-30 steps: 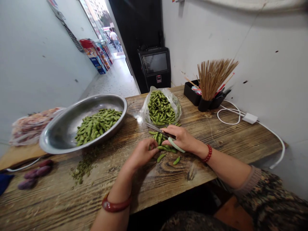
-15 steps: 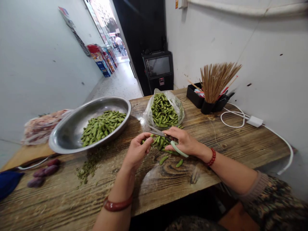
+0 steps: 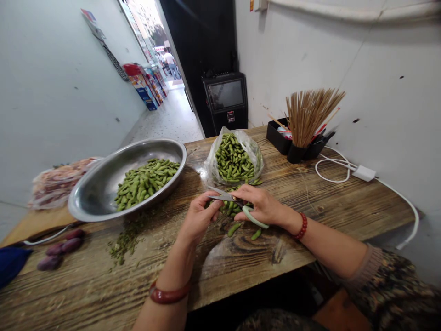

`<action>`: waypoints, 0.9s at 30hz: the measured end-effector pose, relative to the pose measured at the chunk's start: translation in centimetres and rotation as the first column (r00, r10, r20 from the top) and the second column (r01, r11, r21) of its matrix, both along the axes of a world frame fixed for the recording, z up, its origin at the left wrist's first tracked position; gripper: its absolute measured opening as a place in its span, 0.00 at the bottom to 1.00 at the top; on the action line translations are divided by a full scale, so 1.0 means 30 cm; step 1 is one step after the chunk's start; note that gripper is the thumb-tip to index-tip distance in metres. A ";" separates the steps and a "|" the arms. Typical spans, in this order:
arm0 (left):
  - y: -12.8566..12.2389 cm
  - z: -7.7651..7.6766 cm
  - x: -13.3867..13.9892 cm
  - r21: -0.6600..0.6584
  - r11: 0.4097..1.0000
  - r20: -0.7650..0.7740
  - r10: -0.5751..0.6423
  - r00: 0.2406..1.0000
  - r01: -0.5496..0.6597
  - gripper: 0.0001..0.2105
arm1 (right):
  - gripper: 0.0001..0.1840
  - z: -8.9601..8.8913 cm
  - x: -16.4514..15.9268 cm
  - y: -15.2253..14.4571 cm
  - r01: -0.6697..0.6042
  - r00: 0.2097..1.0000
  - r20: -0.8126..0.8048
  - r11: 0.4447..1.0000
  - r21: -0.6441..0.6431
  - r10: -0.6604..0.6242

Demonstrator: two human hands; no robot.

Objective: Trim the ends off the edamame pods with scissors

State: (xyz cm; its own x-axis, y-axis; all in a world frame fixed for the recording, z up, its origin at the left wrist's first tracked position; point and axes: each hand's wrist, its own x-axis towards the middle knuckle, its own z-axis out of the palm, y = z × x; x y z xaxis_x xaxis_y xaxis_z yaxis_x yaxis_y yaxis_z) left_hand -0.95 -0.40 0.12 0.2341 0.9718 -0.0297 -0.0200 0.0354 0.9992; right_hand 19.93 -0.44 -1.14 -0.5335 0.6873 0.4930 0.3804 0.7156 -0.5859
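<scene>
My right hand (image 3: 260, 203) grips a pair of scissors (image 3: 251, 215) with pale green handles, their blades pointing left. The blades reach over the fingertips of my left hand (image 3: 200, 216), which is closed in a pinch on an edamame pod, now mostly hidden by fingers and blades. Under and behind my hands lies a loose heap of edamame pods (image 3: 231, 207). Two single pods rest in front of it, one of them a green pod (image 3: 256, 234). Just beyond stands an open plastic bag (image 3: 211, 165) full of pods.
At left, a wide steel basin (image 3: 93, 184) holds many pods, with trimmed scraps (image 3: 124, 241) beside it. Several purple oblong items (image 3: 64, 248) and a bag of meat (image 3: 58, 181) lie farther left. A skewer holder (image 3: 296, 155) and white cable (image 3: 363, 173) are at right.
The scissors have shifted slightly left, and their blades now cross my left fingertips. The pod tip that showed between those fingers is now covered.
</scene>
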 end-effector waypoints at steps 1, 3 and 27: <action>0.000 0.000 0.000 -0.002 1.000 0.004 0.001 1.000 -0.001 0.10 | 0.31 0.001 0.000 0.000 0.003 1.000 0.005 1.000 -0.004 -0.003; -0.001 -0.001 0.001 -0.004 1.000 0.013 0.001 1.000 -0.001 0.10 | 0.31 0.003 0.000 -0.001 0.008 1.000 0.016 1.000 -0.010 -0.008; -0.001 -0.004 0.000 0.027 1.000 -0.009 -0.008 1.000 0.009 0.09 | 0.27 -0.025 0.000 0.009 -0.018 1.000 -0.001 1.000 0.003 0.018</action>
State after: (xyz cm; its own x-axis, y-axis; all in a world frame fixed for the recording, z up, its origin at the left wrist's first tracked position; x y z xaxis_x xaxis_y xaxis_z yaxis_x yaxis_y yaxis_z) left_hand -0.95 -0.41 -0.01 0.2422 0.9702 -0.0054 -0.0105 0.0082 0.9999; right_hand 19.93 -0.17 -1.89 -0.5452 0.6760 0.4957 0.3670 0.7242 -0.5838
